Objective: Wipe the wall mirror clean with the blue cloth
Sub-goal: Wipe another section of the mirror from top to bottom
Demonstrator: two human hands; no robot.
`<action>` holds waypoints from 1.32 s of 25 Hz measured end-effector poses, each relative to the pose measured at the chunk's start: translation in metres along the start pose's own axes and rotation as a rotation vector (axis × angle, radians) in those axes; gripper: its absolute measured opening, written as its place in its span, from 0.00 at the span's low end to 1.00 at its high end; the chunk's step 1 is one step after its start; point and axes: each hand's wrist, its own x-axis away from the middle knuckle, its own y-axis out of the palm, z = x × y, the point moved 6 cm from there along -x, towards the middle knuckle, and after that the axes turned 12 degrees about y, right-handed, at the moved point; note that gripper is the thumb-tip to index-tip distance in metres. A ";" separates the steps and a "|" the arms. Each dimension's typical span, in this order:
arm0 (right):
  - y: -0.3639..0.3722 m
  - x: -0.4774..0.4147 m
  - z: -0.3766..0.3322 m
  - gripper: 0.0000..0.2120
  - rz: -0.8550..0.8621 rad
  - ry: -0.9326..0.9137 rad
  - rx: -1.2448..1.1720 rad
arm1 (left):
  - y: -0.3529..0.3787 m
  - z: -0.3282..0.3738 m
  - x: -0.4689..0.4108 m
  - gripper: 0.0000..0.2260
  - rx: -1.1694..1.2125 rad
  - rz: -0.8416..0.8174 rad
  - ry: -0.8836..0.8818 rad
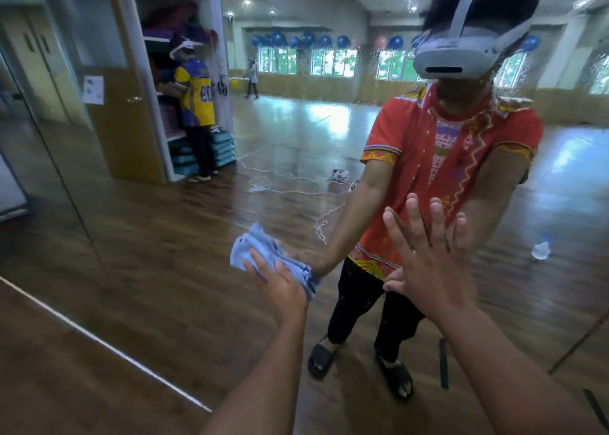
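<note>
The wall mirror [296,157] fills most of the view, and its upper part is speckled with water droplets. My left hand [280,279] presses the crumpled blue cloth [260,250] flat against the glass at lower centre, fingers straight over the cloth. My right hand [431,260] lies with spread, straight fingers against the mirror to the right of the cloth and holds nothing. My own reflection in a red patterned shirt stands behind both hands.
The mirror's bottom edge [108,345] runs diagonally at lower left above the wooden floor. A vertical seam [66,177] divides the mirror panels at left. Reflected are a storage closet, a person in a yellow jersey, a white cord and a plastic bottle on the floor.
</note>
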 end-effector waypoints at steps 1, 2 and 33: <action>0.001 0.000 0.000 0.73 0.005 -0.007 -0.008 | 0.002 -0.018 0.011 0.26 0.001 0.008 -0.113; 0.001 0.001 0.000 0.72 0.009 -0.010 -0.008 | 0.002 -0.032 0.022 0.25 0.027 0.018 -0.242; 0.011 0.001 0.002 0.67 0.058 -0.033 0.011 | 0.031 -0.123 0.075 0.24 0.329 0.170 -0.888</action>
